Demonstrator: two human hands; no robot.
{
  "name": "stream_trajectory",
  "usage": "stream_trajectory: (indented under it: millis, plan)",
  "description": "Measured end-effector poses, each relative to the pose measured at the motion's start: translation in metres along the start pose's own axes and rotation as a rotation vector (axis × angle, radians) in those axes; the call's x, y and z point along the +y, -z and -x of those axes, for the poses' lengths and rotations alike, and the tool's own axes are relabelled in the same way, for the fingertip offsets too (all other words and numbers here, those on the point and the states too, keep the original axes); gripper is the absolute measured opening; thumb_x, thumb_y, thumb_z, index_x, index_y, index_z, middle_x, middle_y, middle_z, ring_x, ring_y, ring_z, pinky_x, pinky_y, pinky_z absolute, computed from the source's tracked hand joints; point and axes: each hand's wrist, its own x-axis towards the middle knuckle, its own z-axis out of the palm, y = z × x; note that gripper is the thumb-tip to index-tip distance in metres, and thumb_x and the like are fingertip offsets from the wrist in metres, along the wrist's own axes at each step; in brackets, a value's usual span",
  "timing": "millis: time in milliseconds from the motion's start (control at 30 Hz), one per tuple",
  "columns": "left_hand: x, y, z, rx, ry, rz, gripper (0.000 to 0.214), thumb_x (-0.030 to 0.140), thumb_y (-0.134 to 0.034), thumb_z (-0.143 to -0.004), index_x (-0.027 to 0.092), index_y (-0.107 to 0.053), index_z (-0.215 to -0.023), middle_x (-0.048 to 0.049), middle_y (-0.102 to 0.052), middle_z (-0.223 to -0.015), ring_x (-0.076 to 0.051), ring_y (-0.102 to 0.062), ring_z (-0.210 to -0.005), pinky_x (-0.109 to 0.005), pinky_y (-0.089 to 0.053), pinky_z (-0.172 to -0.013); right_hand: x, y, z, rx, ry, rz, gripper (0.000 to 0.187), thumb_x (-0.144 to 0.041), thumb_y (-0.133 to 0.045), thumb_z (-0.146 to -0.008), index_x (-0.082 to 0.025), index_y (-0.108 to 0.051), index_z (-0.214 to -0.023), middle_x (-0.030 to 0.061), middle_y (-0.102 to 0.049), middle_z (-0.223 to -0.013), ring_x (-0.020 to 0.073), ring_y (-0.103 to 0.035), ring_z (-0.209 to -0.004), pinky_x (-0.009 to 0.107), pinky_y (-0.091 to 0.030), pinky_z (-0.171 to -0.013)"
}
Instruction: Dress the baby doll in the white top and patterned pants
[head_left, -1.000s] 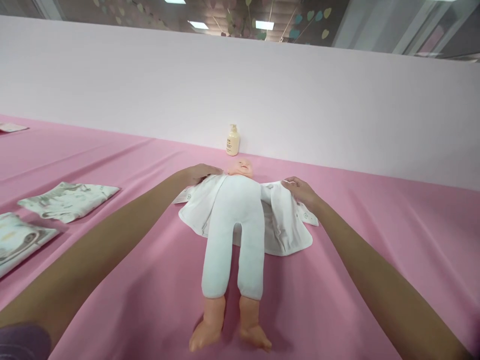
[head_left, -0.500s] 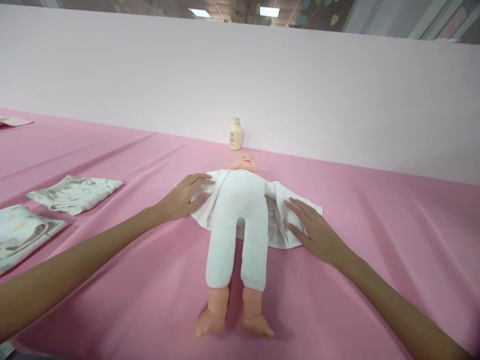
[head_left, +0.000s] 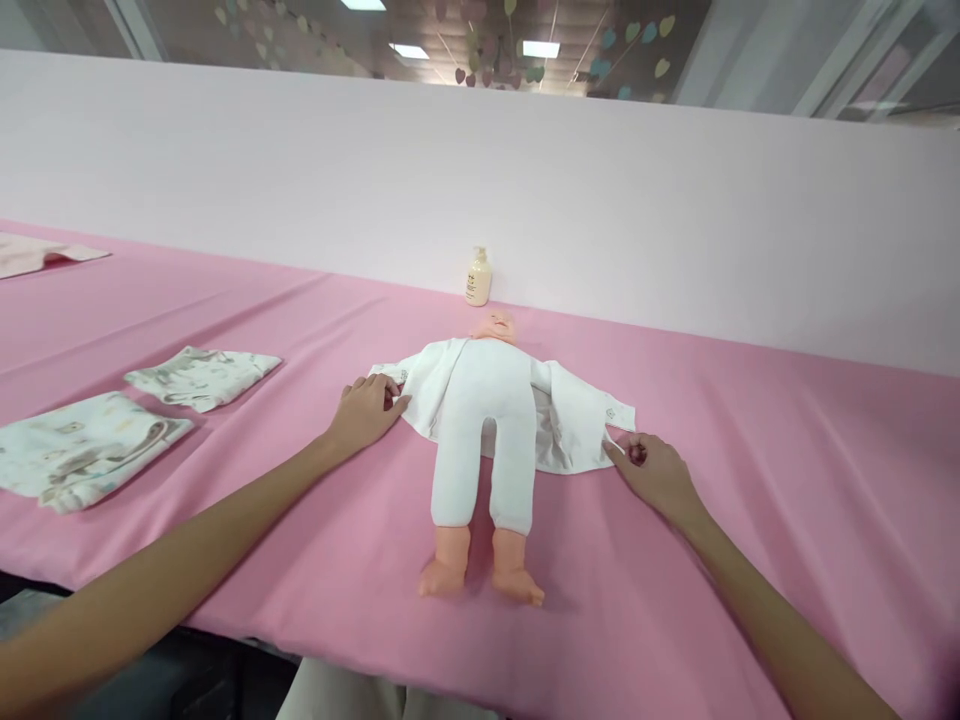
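Note:
A baby doll (head_left: 491, 395) with a white cloth body lies on its back, feet toward me, on the pink-covered table. Around its arms and under its back is a white baby shirt (head_left: 577, 420), its front spread open to both sides. On the left, my left hand (head_left: 364, 412) has curled fingers and thumb closed at the shirt's edge, just below the sleeve cuff. My right hand (head_left: 660, 478) pinches the opposite edge of the shirt under the other cuff, between thumb and fingers.
A cream pump bottle (head_left: 478, 278) stands behind the doll's head, close to the white wall panel (head_left: 480, 170). Two folded printed garments (head_left: 206, 378) lie at the left, and pink fabric (head_left: 45, 254) rests farther back. The table's front edge runs near my lap.
Both hands were lying flat with fingers spread on the shirt; they have moved outward and closed at its edges. The shirt's cuffs now show. The view has tilted up and drawn back.

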Motion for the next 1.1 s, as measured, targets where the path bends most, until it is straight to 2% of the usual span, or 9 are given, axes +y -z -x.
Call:
stream_trajectory:
  millis: [200,300,467,600,667,800,900,1000,1100]
  plan:
    - [-0.003,0.004,0.003,-0.021,0.067,0.130,0.024,0.050,-0.056,-0.091,0.026,-0.051,-0.092,-0.0037,-0.071,-0.090,-0.029,-0.068,-0.091,-0.045,-0.050,-0.089,0.010,0.014,0.002,-0.021,-0.208,-0.246,0.048,-0.071,-0.068,-0.081,-0.025,-0.052,-0.085,0.0088,-0.076,-0.107,0.0247,-0.066,-0.085,0.036,-0.050,-0.071]
    - [-0.001,0.009,0.006,-0.038,0.091,0.179,0.027,0.048,-0.060,-0.088,0.027,-0.045,-0.096,-0.0030,-0.071,-0.092,-0.026,-0.068,-0.085,-0.042,-0.051,-0.083,0.019,0.018,0.000,-0.051,-0.251,-0.245,0.051,-0.069,-0.070,-0.079,-0.026,-0.050,-0.097,0.0079,-0.074,-0.105,0.0252,-0.067,-0.085,0.036,-0.050,-0.069]
    - [-0.003,0.010,0.006,-0.058,0.037,0.099,0.029,0.050,-0.060,-0.089,0.026,-0.053,-0.102,-0.0058,-0.075,-0.099,-0.030,-0.070,-0.097,-0.049,-0.050,-0.095,0.024,0.010,0.002,0.030,0.032,-0.105,0.054,-0.052,-0.069,-0.081,-0.023,-0.051,-0.123,0.0102,-0.071,-0.108,0.0284,-0.067,-0.088,0.043,-0.055,-0.079]
    - [-0.011,0.006,0.003,-0.078,0.031,0.079,0.038,0.057,-0.063,-0.087,0.026,-0.061,-0.107,-0.0066,-0.077,-0.107,-0.032,-0.068,-0.110,-0.050,-0.048,-0.101,0.015,0.006,0.006,0.183,0.332,0.035,0.044,-0.047,-0.061,-0.092,-0.022,-0.062,-0.128,0.0160,-0.067,-0.132,0.0372,-0.064,-0.118,0.059,-0.049,-0.107]
    - [-0.012,0.004,0.001,-0.086,0.042,0.098,0.042,0.062,-0.064,-0.086,0.026,-0.064,-0.108,-0.0069,-0.077,-0.110,-0.034,-0.065,-0.117,-0.051,-0.047,-0.103,0.007,0.006,0.008,0.128,0.431,0.040,0.044,-0.049,-0.057,-0.100,-0.026,-0.062,-0.137,0.0138,-0.066,-0.142,0.0387,-0.058,-0.134,0.060,-0.047,-0.113]
    - [-0.009,0.000,-0.001,-0.095,0.083,0.127,0.042,0.063,-0.063,-0.086,0.026,-0.066,-0.105,-0.0076,-0.077,-0.112,-0.038,-0.059,-0.125,-0.055,-0.044,-0.107,-0.001,0.007,0.013,-0.147,0.492,0.053,0.058,-0.054,-0.050,-0.108,-0.038,-0.044,-0.164,0.0059,-0.047,-0.168,0.0365,-0.044,-0.154,0.057,-0.053,-0.114]
    - [-0.008,0.000,-0.001,-0.101,0.109,0.145,0.032,0.053,-0.065,-0.085,0.026,-0.064,-0.102,-0.0070,-0.076,-0.110,-0.037,-0.059,-0.124,-0.055,-0.043,-0.108,0.003,0.004,0.011,-0.295,0.536,0.110,0.056,-0.054,-0.042,-0.111,-0.046,-0.039,-0.167,-0.0014,-0.035,-0.176,0.0349,-0.035,-0.161,0.064,-0.038,-0.127]
    - [-0.008,0.001,-0.001,-0.095,0.119,0.146,0.029,0.046,-0.067,-0.082,0.026,-0.063,-0.102,-0.0064,-0.076,-0.109,-0.036,-0.059,-0.122,-0.054,-0.044,-0.107,0.008,0.002,0.007,-0.321,0.552,0.124,0.054,-0.056,-0.041,-0.111,-0.049,-0.040,-0.165,-0.0034,-0.035,-0.176,0.0343,-0.033,-0.163,0.067,-0.030,-0.131]
    - [-0.007,0.006,0.002,-0.068,0.113,0.176,0.031,0.043,-0.069,-0.079,0.025,-0.063,-0.103,-0.0067,-0.074,-0.113,-0.034,-0.060,-0.120,-0.049,-0.047,-0.104,0.009,0.004,0.006,-0.307,0.555,0.108,0.054,-0.058,-0.044,-0.110,-0.051,-0.044,-0.163,-0.0033,-0.040,-0.174,0.0343,-0.039,-0.160,0.064,-0.040,-0.127]
